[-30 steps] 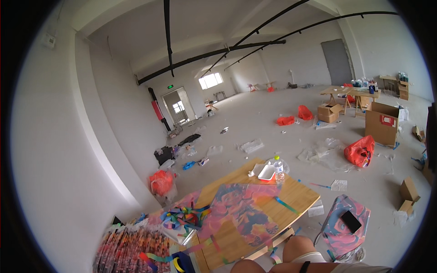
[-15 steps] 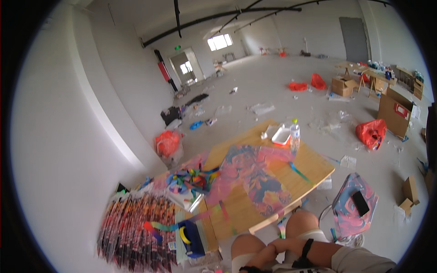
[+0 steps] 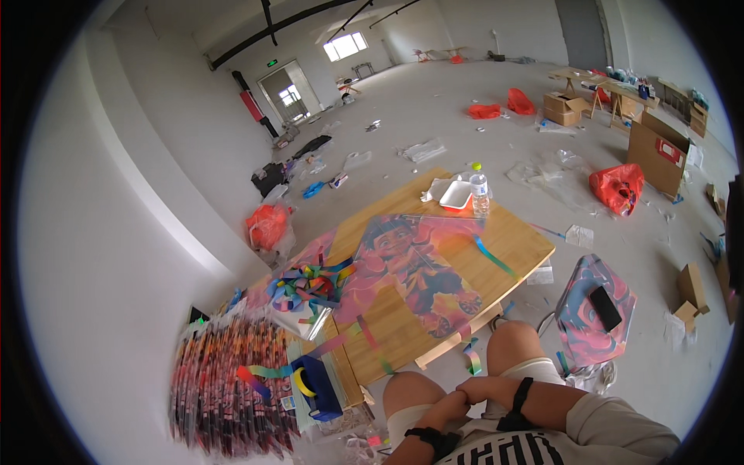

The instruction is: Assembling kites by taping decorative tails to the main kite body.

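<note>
My left hand [image 3: 451,404] and my right hand [image 3: 474,387] meet between my thighs, pressed against each other at the near edge of a wooden table. Their fingers are tucked out of sight, and I see no object in either. Closest on the tabletop [image 3: 387,318] lies a large print of a cartoon figure [image 3: 426,267] in pink and dark blue. To its left is a heap of rainbow-coloured ribbon [image 3: 310,285]. A blue tape dispenser [image 3: 322,395] with a yellow ring stands at the table's near left, a rainbow strip [image 3: 267,372] trailing beside it.
A water bottle [image 3: 480,198] and a white tray [image 3: 456,195] stand at the far table edge. Many plastic-wrapped prints [image 3: 229,387] are stacked left. On the right, a phone [image 3: 605,308] rests on a printed seat [image 3: 581,341]. Red bags [image 3: 618,188] and cardboard boxes [image 3: 657,159] lie beyond.
The view has tipped downward and turned slightly right, so the table sits higher and further left and more of my shirt shows. My hands stay together in my lap.
</note>
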The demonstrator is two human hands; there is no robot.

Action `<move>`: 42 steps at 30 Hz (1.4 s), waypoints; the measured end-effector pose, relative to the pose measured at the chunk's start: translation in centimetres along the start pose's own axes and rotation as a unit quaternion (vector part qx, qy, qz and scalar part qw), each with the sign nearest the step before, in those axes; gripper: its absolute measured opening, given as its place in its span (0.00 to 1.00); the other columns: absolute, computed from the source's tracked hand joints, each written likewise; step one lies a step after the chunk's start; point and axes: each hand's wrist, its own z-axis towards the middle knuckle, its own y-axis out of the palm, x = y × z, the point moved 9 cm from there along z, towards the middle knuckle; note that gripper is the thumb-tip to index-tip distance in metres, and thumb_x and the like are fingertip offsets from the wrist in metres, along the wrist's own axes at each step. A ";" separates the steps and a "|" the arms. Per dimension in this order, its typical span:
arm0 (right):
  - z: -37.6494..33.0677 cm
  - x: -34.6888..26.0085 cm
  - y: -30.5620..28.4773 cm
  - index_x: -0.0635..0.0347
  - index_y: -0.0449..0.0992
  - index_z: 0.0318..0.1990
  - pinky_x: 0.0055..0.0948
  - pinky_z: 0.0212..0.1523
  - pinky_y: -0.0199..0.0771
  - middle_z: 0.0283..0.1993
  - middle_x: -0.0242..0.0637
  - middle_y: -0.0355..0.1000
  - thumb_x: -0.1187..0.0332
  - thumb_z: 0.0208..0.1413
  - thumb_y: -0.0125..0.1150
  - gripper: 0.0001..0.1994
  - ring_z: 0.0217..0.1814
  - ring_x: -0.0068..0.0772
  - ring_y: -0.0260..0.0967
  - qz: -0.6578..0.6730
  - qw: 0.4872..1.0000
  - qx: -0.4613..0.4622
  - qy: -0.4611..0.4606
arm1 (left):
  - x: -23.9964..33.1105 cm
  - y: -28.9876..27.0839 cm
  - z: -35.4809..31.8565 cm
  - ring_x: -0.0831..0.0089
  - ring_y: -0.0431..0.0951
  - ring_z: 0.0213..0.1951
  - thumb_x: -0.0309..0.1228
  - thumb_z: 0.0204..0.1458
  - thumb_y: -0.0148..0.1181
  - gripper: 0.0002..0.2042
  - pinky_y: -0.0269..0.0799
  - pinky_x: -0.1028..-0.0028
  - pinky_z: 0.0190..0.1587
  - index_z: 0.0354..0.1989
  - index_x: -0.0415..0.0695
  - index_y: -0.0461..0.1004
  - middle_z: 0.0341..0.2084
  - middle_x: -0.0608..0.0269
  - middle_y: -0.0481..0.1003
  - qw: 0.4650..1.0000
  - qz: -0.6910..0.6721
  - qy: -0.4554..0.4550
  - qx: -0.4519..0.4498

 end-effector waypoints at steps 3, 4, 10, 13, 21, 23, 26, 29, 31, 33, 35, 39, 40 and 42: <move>-0.7 0.1 -0.2 0.57 0.80 0.48 0.43 0.49 0.76 0.45 0.49 0.80 0.72 0.42 0.67 0.20 0.49 0.53 0.77 -0.015 1.000 0.006 -0.007 | 1.1 -0.4 -0.3 0.47 0.80 0.44 0.30 0.53 0.58 0.12 0.76 0.58 0.46 0.42 0.38 0.81 0.38 0.41 0.80 1.000 0.000 -0.001 -0.008; -0.8 0.2 -0.2 0.57 0.80 0.48 0.43 0.49 0.76 0.45 0.49 0.80 0.72 0.42 0.67 0.21 0.49 0.53 0.77 -0.014 1.000 0.011 -0.008 | 1.2 -0.3 -0.2 0.46 0.80 0.43 0.30 0.54 0.58 0.12 0.75 0.58 0.46 0.42 0.38 0.81 0.39 0.41 0.80 1.000 0.004 0.000 -0.010; -1.5 0.5 0.2 0.57 0.80 0.48 0.43 0.48 0.76 0.44 0.48 0.80 0.71 0.42 0.68 0.21 0.49 0.53 0.78 -0.012 1.000 0.010 -0.001 | 2.4 -0.3 -0.5 0.45 0.80 0.43 0.32 0.55 0.56 0.13 0.75 0.57 0.45 0.41 0.37 0.81 0.39 0.40 0.80 1.000 0.016 0.001 -0.011; -1.6 0.7 0.6 0.57 0.80 0.48 0.43 0.48 0.76 0.44 0.48 0.80 0.71 0.42 0.68 0.20 0.48 0.52 0.78 -0.014 1.000 0.011 0.000 | 2.7 -0.3 -0.8 0.44 0.80 0.42 0.32 0.55 0.56 0.13 0.75 0.56 0.44 0.40 0.37 0.81 0.38 0.40 0.80 1.000 0.015 0.003 0.009; -1.6 0.8 0.9 0.58 0.80 0.46 0.43 0.46 0.76 0.42 0.47 0.80 0.71 0.42 0.68 0.19 0.46 0.50 0.78 0.000 1.000 0.021 -0.007 | 2.6 0.0 -0.8 0.43 0.80 0.42 0.34 0.55 0.56 0.14 0.75 0.56 0.43 0.39 0.37 0.81 0.37 0.40 0.80 0.999 0.041 -0.003 -0.004; -1.6 0.5 0.8 0.58 0.80 0.46 0.43 0.46 0.76 0.42 0.47 0.80 0.71 0.42 0.68 0.19 0.46 0.50 0.78 0.000 1.000 0.010 -0.009 | 2.0 0.2 -0.9 0.44 0.80 0.42 0.35 0.55 0.56 0.14 0.75 0.56 0.43 0.39 0.36 0.81 0.37 0.40 0.80 0.999 0.031 -0.007 0.002; -1.8 0.1 0.6 0.59 0.80 0.46 0.43 0.46 0.76 0.42 0.47 0.80 0.70 0.42 0.68 0.19 0.47 0.51 0.78 -0.009 1.000 0.008 -0.017 | 1.8 0.1 -1.0 0.44 0.80 0.42 0.35 0.55 0.57 0.14 0.76 0.56 0.43 0.40 0.36 0.81 0.37 0.40 0.80 0.999 0.034 -0.016 -0.001; -1.6 0.5 0.6 0.59 0.80 0.46 0.43 0.46 0.76 0.42 0.48 0.80 0.70 0.41 0.69 0.19 0.47 0.51 0.78 -0.010 1.000 0.011 -0.016 | 2.1 0.0 -0.7 0.44 0.80 0.42 0.35 0.55 0.57 0.14 0.76 0.56 0.44 0.40 0.36 0.80 0.38 0.39 0.79 0.999 0.044 -0.018 -0.009; -1.5 0.6 0.8 0.58 0.80 0.46 0.43 0.46 0.76 0.42 0.48 0.80 0.70 0.41 0.69 0.19 0.47 0.50 0.78 -0.008 1.000 0.008 -0.016 | 2.2 0.1 -0.8 0.43 0.80 0.42 0.36 0.55 0.57 0.14 0.76 0.56 0.44 0.40 0.36 0.80 0.38 0.39 0.79 0.999 0.044 -0.015 -0.011; -1.5 0.6 0.8 0.58 0.80 0.45 0.43 0.46 0.76 0.42 0.48 0.80 0.70 0.41 0.69 0.19 0.47 0.50 0.78 -0.005 1.000 0.004 -0.016 | 2.4 0.0 -0.8 0.43 0.80 0.42 0.36 0.56 0.57 0.14 0.75 0.55 0.44 0.40 0.37 0.80 0.37 0.39 0.79 0.999 0.040 -0.009 -0.010; -1.8 0.6 0.5 0.58 0.80 0.46 0.43 0.47 0.76 0.42 0.48 0.80 0.70 0.41 0.69 0.19 0.48 0.50 0.78 -0.005 1.000 0.011 -0.016 | 2.4 0.0 -0.8 0.43 0.80 0.42 0.36 0.56 0.57 0.15 0.75 0.56 0.44 0.41 0.37 0.81 0.37 0.40 0.80 0.999 0.041 -0.020 -0.014; -1.4 0.8 0.9 0.57 0.80 0.46 0.43 0.48 0.76 0.43 0.48 0.80 0.70 0.40 0.69 0.20 0.49 0.50 0.78 -0.003 1.000 -0.003 -0.006 | 2.2 0.1 -0.8 0.44 0.80 0.42 0.37 0.56 0.58 0.15 0.75 0.56 0.44 0.41 0.38 0.81 0.38 0.40 0.80 1.000 0.027 -0.013 -0.001; -1.5 0.9 0.9 0.57 0.80 0.46 0.43 0.48 0.76 0.43 0.48 0.80 0.70 0.40 0.69 0.20 0.49 0.51 0.78 -0.005 1.000 0.003 -0.006 | 2.4 0.1 -0.7 0.44 0.80 0.42 0.37 0.56 0.58 0.14 0.75 0.56 0.44 0.41 0.38 0.81 0.38 0.40 0.80 0.999 0.030 -0.017 -0.009; -1.6 1.0 0.6 0.57 0.80 0.46 0.44 0.48 0.76 0.43 0.48 0.80 0.70 0.40 0.69 0.21 0.49 0.51 0.78 -0.009 1.000 0.014 -0.010 | 2.8 -0.2 -0.8 0.44 0.80 0.42 0.36 0.56 0.58 0.14 0.75 0.56 0.45 0.41 0.38 0.81 0.38 0.41 0.80 0.999 0.037 -0.026 -0.025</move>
